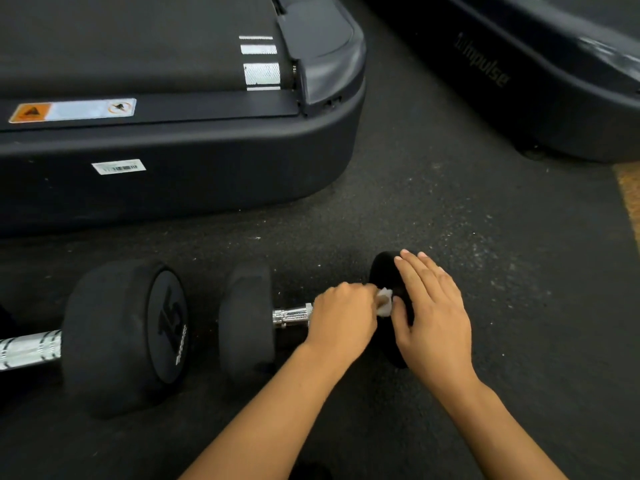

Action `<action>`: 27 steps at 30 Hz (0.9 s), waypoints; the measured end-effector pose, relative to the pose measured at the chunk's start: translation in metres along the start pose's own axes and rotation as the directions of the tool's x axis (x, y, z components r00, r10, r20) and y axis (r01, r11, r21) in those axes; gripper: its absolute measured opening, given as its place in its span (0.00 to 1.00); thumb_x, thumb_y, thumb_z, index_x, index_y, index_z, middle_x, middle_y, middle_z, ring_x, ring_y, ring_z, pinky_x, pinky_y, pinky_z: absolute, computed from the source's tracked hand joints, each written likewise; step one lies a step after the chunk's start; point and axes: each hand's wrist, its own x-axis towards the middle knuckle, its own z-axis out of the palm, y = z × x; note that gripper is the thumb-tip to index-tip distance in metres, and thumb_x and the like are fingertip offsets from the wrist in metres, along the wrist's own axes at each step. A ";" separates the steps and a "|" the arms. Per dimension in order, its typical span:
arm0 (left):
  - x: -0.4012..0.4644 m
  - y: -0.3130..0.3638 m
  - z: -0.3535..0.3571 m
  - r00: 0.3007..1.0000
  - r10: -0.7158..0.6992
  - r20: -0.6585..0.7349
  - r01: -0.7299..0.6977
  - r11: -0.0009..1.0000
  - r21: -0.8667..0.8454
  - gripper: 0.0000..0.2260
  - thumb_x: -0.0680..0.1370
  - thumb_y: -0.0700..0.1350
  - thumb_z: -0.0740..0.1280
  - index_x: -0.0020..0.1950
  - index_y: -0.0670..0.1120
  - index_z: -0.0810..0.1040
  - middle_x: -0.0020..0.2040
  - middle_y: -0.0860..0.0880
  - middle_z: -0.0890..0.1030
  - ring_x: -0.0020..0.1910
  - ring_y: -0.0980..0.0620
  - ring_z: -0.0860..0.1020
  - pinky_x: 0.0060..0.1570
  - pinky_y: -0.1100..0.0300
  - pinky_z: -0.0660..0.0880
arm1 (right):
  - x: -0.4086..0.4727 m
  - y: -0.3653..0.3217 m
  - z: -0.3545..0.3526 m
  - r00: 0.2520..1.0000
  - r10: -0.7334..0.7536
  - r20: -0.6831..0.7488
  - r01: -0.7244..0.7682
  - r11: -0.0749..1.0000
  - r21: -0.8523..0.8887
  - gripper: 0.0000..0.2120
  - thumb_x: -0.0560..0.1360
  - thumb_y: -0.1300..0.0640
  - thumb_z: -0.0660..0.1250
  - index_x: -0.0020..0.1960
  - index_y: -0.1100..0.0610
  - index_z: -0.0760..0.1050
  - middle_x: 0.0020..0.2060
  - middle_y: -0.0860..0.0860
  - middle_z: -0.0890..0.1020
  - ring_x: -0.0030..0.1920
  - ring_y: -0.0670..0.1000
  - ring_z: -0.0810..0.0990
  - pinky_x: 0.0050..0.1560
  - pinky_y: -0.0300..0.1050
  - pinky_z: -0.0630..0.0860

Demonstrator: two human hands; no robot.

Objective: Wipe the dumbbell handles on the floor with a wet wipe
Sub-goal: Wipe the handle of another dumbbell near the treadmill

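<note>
Two black dumbbells lie end to end on the dark floor. The right dumbbell (246, 320) has a chrome handle (292, 315) between two black heads. My left hand (343, 317) is closed around the right part of that handle, with a white wet wipe (384, 301) bunched in its fingers. My right hand (433, 310) lies flat, fingers together, over the dumbbell's right head (382, 268). The left dumbbell (124, 337), marked 15, shows its chrome handle (29, 351) at the left edge of the view.
A black treadmill base (180, 157) stands close behind the dumbbells, with a warning sticker and a barcode label. A second dark machine (519, 81) sits at the upper right. Speckled rubber floor (485, 220) stretches between and to the right of them.
</note>
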 end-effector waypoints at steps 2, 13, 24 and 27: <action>0.010 -0.001 -0.007 0.993 -0.104 0.061 0.102 0.994 0.033 0.13 0.80 0.51 0.58 0.50 0.48 0.79 0.45 0.45 0.80 0.46 0.44 0.79 0.46 0.50 0.75 | 0.001 0.000 0.000 1.000 0.002 -0.002 -0.002 1.000 0.004 0.23 0.71 0.61 0.62 0.66 0.61 0.70 0.66 0.55 0.73 0.69 0.52 0.64 0.70 0.46 0.56; -0.027 -0.030 0.035 0.839 0.380 -0.389 -0.369 0.923 0.105 0.13 0.73 0.38 0.66 0.57 0.40 0.80 0.54 0.45 0.82 0.54 0.50 0.79 0.60 0.53 0.72 | -0.001 0.001 0.002 1.000 -0.009 -0.010 0.009 1.000 0.001 0.23 0.73 0.57 0.57 0.67 0.61 0.69 0.66 0.54 0.72 0.69 0.51 0.64 0.70 0.45 0.56; -0.027 -0.023 0.036 0.842 0.416 -0.344 -0.384 0.909 0.162 0.13 0.74 0.38 0.62 0.55 0.38 0.81 0.53 0.43 0.82 0.54 0.48 0.80 0.60 0.53 0.73 | -0.003 0.001 0.002 1.000 -0.007 -0.025 0.007 1.000 0.007 0.22 0.74 0.57 0.58 0.67 0.61 0.70 0.66 0.54 0.72 0.69 0.52 0.64 0.70 0.47 0.57; -0.017 -0.014 0.035 0.888 0.353 -0.296 -0.345 0.935 0.080 0.13 0.73 0.40 0.62 0.53 0.40 0.81 0.49 0.45 0.83 0.49 0.50 0.81 0.57 0.55 0.74 | -0.002 0.000 0.002 1.000 -0.004 -0.026 0.004 1.000 0.008 0.22 0.74 0.57 0.56 0.67 0.61 0.70 0.66 0.54 0.72 0.69 0.52 0.64 0.70 0.47 0.57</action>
